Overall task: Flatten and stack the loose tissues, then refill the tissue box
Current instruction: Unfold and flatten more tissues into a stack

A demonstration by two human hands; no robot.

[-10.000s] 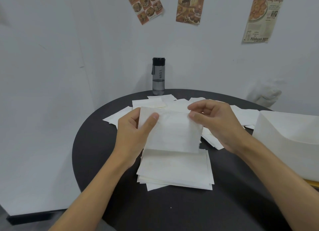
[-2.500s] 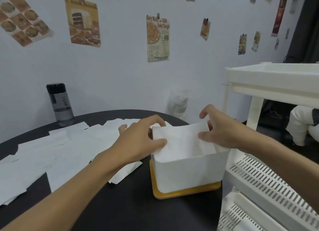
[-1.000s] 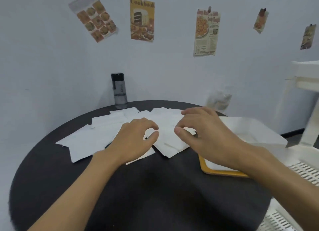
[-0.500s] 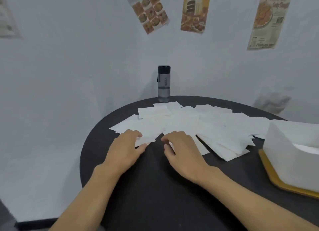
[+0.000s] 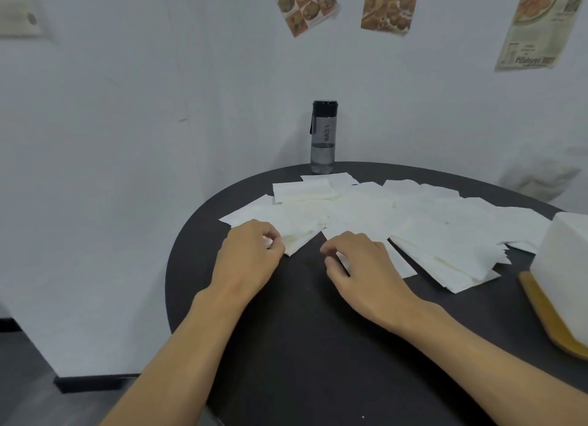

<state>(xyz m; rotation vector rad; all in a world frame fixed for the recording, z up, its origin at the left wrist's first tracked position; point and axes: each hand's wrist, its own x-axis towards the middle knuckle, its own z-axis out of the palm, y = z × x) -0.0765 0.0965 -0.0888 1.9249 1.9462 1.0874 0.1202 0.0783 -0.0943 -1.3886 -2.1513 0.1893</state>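
Note:
Several loose white tissues (image 5: 366, 212) lie spread in an overlapping fan across the far half of the round black table (image 5: 318, 346). My left hand (image 5: 251, 257) is at the fan's near-left edge, thumb and curled fingers pinching the corner of a tissue (image 5: 296, 237). My right hand (image 5: 362, 263) lies just to the right, its fingers curled round the near edge of another tissue (image 5: 401, 263). The white tissue box (image 5: 569, 266) stands on a yellow-orange base (image 5: 541, 307) at the right edge, partly cut off by the frame.
A grey water bottle (image 5: 323, 137) with a black cap stands at the table's far edge against the white wall. Food posters (image 5: 386, 5) hang above. A white crumpled bag (image 5: 541, 177) sits behind the table on the right.
Since putting a stack into the box, I have turned back to the spread tissues. In the last half second both hands' fingers have curled onto tissue edges.

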